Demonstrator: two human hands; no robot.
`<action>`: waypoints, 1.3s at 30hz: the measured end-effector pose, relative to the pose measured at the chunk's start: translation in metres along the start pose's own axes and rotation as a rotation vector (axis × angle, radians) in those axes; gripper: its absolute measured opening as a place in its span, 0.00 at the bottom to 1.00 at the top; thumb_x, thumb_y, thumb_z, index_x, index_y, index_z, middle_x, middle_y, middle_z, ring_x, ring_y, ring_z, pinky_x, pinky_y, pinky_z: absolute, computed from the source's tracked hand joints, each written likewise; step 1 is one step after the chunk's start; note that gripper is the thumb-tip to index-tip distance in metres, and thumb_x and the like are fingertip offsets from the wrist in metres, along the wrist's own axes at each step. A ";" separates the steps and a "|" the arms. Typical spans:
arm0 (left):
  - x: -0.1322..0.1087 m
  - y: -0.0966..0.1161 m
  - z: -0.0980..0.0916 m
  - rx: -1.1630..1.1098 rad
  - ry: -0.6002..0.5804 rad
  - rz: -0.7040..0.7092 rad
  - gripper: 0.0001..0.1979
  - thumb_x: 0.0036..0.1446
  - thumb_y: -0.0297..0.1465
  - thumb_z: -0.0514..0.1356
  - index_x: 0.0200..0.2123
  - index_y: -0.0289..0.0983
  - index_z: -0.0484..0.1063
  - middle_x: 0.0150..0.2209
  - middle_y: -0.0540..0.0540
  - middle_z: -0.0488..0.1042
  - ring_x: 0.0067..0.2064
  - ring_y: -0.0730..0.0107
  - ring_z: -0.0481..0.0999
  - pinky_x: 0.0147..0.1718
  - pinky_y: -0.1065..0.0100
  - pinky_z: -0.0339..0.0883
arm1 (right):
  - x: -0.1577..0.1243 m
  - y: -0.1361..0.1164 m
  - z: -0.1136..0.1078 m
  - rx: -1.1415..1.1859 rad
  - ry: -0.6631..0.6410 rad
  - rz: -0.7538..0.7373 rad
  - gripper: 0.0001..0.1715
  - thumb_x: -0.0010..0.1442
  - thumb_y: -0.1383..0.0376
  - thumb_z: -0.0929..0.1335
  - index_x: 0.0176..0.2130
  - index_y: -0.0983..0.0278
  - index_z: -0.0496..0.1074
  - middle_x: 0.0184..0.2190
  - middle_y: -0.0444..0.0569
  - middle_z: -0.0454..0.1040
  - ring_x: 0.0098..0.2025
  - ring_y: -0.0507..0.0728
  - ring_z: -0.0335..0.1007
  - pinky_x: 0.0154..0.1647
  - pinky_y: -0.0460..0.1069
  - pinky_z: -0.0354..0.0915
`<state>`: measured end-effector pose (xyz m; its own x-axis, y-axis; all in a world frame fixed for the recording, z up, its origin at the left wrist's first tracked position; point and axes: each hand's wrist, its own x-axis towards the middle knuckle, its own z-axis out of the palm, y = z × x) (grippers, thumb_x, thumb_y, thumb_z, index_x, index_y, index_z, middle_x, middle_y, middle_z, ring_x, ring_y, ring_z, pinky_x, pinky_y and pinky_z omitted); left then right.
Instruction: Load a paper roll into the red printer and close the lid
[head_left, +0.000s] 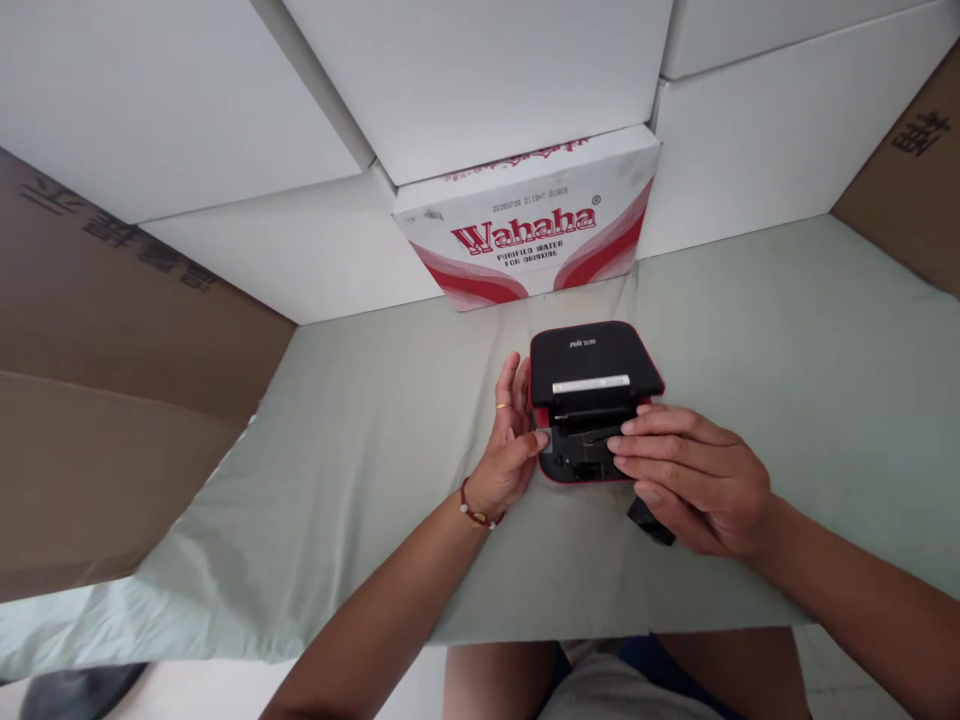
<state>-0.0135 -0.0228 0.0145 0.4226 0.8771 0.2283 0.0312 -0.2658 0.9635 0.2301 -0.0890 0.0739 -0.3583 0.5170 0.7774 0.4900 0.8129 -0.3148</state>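
Note:
A black device with red edges (596,358) stands on the green cloth in front of me, its lid raised and its dark inside showing. My left hand (511,450) is wrapped round its left side, the thumb on the front left corner. My right hand (694,475) is over the device's right part, fingers close together with their tips at the inner compartment; what they hold, if anything, is hidden. Partly under my right hand lies a small black object (649,522) on the cloth.
A white and red Wahaha carton (536,235) stands behind the device, against large white boxes (517,80). Brown cardboard (112,400) borders the left side, and more cardboard (907,190) the right. The cloth's front edge is just before my lap.

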 end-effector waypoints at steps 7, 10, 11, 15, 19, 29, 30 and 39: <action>0.004 -0.016 0.004 -0.292 -0.004 -0.005 0.51 0.62 0.55 0.66 0.78 0.55 0.42 0.82 0.43 0.48 0.82 0.51 0.51 0.78 0.45 0.55 | 0.019 0.001 -0.022 0.197 -0.143 0.093 0.11 0.71 0.68 0.69 0.47 0.60 0.83 0.43 0.51 0.88 0.48 0.59 0.86 0.55 0.56 0.80; 0.004 -0.018 0.008 -0.396 0.038 -0.005 0.46 0.60 0.49 0.70 0.75 0.53 0.52 0.81 0.46 0.52 0.83 0.49 0.48 0.80 0.45 0.46 | 0.043 0.005 -0.038 0.243 -0.250 0.386 0.14 0.75 0.61 0.67 0.45 0.57 0.83 0.43 0.48 0.88 0.45 0.58 0.86 0.50 0.51 0.79; 0.004 -0.018 0.009 -0.411 0.042 0.000 0.46 0.59 0.48 0.71 0.74 0.52 0.54 0.80 0.45 0.53 0.82 0.49 0.49 0.80 0.45 0.44 | 0.053 0.009 -0.041 0.236 -0.309 0.487 0.15 0.76 0.58 0.67 0.45 0.57 0.84 0.41 0.47 0.87 0.41 0.57 0.86 0.44 0.50 0.78; 0.007 -0.021 0.011 -0.431 0.056 0.018 0.45 0.56 0.47 0.72 0.72 0.49 0.58 0.78 0.43 0.58 0.81 0.47 0.52 0.80 0.43 0.44 | 0.096 0.029 -0.027 0.001 -0.682 0.597 0.16 0.74 0.56 0.67 0.45 0.59 0.85 0.38 0.47 0.87 0.37 0.57 0.83 0.40 0.50 0.74; 0.008 -0.023 0.011 -0.405 0.063 0.029 0.43 0.57 0.48 0.71 0.72 0.49 0.58 0.77 0.42 0.60 0.80 0.47 0.54 0.79 0.43 0.47 | 0.119 0.034 0.007 -0.572 -1.026 0.532 0.18 0.71 0.67 0.66 0.54 0.60 0.82 0.53 0.56 0.86 0.50 0.68 0.84 0.44 0.56 0.73; 0.009 -0.020 0.012 -0.430 0.067 0.036 0.43 0.56 0.47 0.71 0.71 0.47 0.60 0.74 0.41 0.64 0.77 0.46 0.61 0.78 0.42 0.52 | 0.118 0.029 0.028 -0.715 -1.078 0.588 0.23 0.68 0.71 0.63 0.58 0.64 0.77 0.50 0.64 0.85 0.50 0.69 0.84 0.41 0.55 0.72; 0.008 -0.020 0.013 -0.429 0.067 0.035 0.43 0.57 0.46 0.71 0.71 0.47 0.60 0.74 0.41 0.64 0.76 0.46 0.62 0.77 0.42 0.53 | 0.118 0.029 0.027 -0.713 -1.067 0.594 0.24 0.68 0.71 0.64 0.60 0.64 0.75 0.49 0.64 0.85 0.49 0.69 0.84 0.39 0.55 0.71; 0.009 -0.022 0.013 -0.450 0.078 0.031 0.42 0.56 0.44 0.72 0.70 0.47 0.62 0.73 0.41 0.65 0.76 0.47 0.62 0.77 0.42 0.52 | 0.105 0.020 0.018 -0.648 -0.923 0.718 0.23 0.70 0.66 0.65 0.62 0.60 0.74 0.54 0.60 0.82 0.51 0.70 0.82 0.42 0.57 0.71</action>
<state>0.0014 -0.0138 -0.0066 0.3471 0.9035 0.2515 -0.3846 -0.1074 0.9168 0.1883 -0.0134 0.1397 -0.1407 0.9732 -0.1820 0.9891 0.1463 0.0174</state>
